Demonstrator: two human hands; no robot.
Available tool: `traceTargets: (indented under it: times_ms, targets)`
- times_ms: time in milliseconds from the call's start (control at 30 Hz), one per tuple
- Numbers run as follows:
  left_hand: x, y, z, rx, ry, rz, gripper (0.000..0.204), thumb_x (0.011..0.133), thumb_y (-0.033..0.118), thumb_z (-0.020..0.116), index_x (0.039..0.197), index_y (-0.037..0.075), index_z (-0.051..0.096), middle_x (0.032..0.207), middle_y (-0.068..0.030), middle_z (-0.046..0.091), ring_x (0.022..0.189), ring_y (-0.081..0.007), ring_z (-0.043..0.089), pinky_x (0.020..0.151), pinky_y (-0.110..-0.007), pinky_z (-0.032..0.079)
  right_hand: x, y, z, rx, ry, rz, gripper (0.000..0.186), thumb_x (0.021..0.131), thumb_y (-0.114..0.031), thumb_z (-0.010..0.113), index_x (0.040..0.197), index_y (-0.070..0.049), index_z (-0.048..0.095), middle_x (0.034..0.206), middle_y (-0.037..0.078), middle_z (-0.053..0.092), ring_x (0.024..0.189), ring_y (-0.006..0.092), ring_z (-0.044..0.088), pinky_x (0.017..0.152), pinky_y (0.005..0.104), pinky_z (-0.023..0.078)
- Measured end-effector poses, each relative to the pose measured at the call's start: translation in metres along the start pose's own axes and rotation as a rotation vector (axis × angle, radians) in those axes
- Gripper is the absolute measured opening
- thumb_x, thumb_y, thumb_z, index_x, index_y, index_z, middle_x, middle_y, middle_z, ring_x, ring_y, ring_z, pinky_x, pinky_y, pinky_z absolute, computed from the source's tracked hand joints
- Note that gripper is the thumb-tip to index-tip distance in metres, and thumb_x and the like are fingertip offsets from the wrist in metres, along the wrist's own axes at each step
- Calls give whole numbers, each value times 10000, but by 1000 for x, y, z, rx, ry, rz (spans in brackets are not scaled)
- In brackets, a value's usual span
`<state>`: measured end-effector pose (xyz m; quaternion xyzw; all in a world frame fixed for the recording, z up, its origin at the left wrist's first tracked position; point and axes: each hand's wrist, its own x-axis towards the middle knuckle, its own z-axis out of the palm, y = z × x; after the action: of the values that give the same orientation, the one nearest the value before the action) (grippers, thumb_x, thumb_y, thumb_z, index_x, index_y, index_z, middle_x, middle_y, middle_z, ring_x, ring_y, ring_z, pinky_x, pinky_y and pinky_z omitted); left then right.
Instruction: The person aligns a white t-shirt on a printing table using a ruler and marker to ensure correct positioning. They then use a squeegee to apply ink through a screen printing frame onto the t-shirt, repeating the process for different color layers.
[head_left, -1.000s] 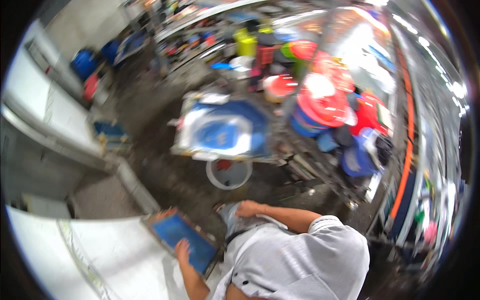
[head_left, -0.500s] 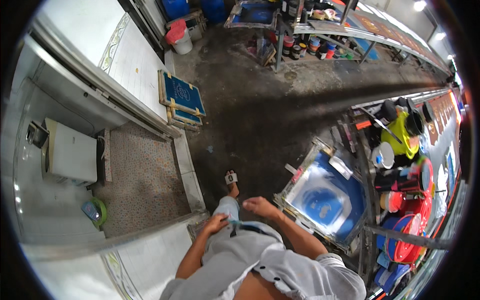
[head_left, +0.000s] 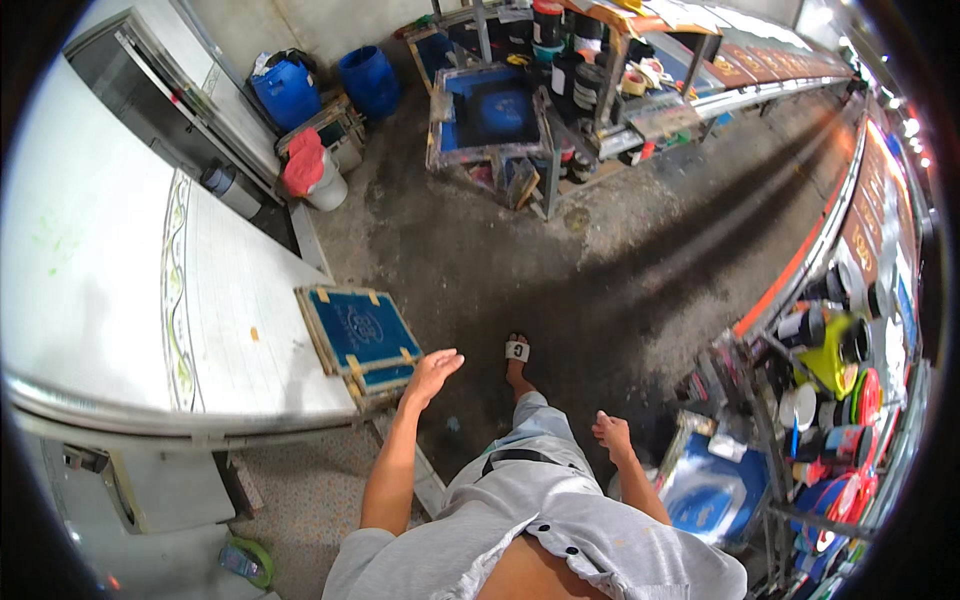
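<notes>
1. The left hand [head_left: 432,377] was spread with its fingers stretched out; its grip was open and empty.
2. The right hand [head_left: 612,433] hung to the right of the shorts [head_left: 540,420], fingers loosely curled; I cannot tell whether its grip was open or closed.
3. Half a second before, both hands were close together in front of the waist; now they were well apart, the left one raised out to the side.
4. The front screen [head_left: 362,328], blue in a taped frame, leaned by the white wall [head_left: 235,310], just beside the left hand. Earlier it had appeared well apart from both hands.
5. The streaked screen [head_left: 712,490] lay near the right forearm, lower and farther right in view than before.
6. The blue drums [head_left: 369,82], cut off by the upper edge earlier, now showed in full, behind the bucket [head_left: 327,190] with its red cloth [head_left: 303,160].
7. The back screen [head_left: 390,375] was mostly hidden by the front one; whether the left fingertips touched either was unclear.
8. The right forearm stood in front of the streaked screen's near side.
9. The pots [head_left: 825,355] at the right were crowded and bent by the lens, their outlines hard to separate.
10. The green basin [head_left: 262,562] sat dim near the lower rim.
</notes>
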<state>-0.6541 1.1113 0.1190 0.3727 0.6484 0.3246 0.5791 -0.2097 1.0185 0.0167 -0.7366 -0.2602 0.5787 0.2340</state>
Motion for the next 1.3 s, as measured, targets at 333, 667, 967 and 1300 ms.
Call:
traceTargets:
  times_ms: [333,667,967,1300]
  targets:
    - [243,161,-95,-309,227,-55,643,912,455,720,1379,38,574,1344,-127,628,1278,-275,563,1030,-476,425,226,-326,97,-18,152,-371,449,973,-450,626,784,-43,624,667,6,534,591,120,463,545,325,390]
    - [591,293,-181,-172,245,-63,954,770,592,796,1469,40,454,1484,-192,474,1405,-333,407,1121,-639,270,331,-560,185,-60,292,-468,588,989,-503,584,1241,23,656,1062,133,714,1032,215,632,908,366,475]
    - [728,298,-151,-249,183,-169,747,765,283,865,1335,-89,557,1352,-242,585,1263,-345,552,1093,-488,396,374,-605,201,-285,374,-164,744,952,-696,479,1128,-9,704,930,236,710,969,393,686,883,473,495]
    - [606,319,-329,-254,277,31,425,792,105,799,1170,-48,679,1155,-123,685,966,-269,664,860,-430,557,254,-589,349,-178,111,-86,881,895,-796,408,1224,-30,694,1137,270,696,1145,418,639,991,482,484]
